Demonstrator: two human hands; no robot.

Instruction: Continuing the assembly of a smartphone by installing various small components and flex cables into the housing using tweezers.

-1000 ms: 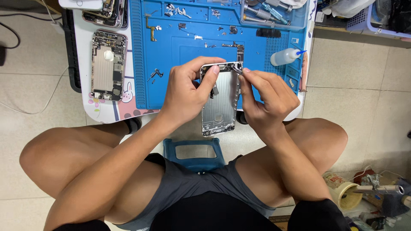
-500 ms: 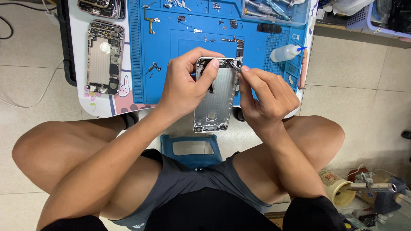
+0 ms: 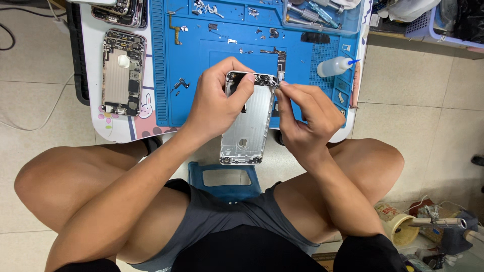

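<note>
Change from the half-second-earlier view: the phone shell (image 3: 247, 126) sits a little more upright in the grip and both hands have kept their hold at its top edge; the table contents show no shift of their own.

Left hand (image 3: 214, 103): closed on the upper left corner of the phone shell, thumb pressed across the inner face near the top, fingers wrapped behind. Right hand (image 3: 307, 121): fingertips pinched together at the upper right corner of the shell, on or around a very small part; what is pinched is too small to tell.

The phone shell is held in the air at the near edge of the table, over the gap between the knees, above a blue stool (image 3: 224, 179). It is a thin silvery metal tray, rectangular with rounded corners, matte inner face, a round cutout low in the middle, and dark fittings along the top and bottom edges.

Blue mat (image 3: 212, 100): rubbery, ribbed strips at its sides, shallow square pockets at right, small screws and metal bits scattered along the top. To its left, on the white table (image 3: 96, 121), a second opened phone (image 3: 122, 73) lies flat, with circuit parts visible. A soft clear squeeze bottle (image 3: 334, 66) with a blue nozzle lies on its side at the mat's right. Floor: pale glossy tile.
</note>
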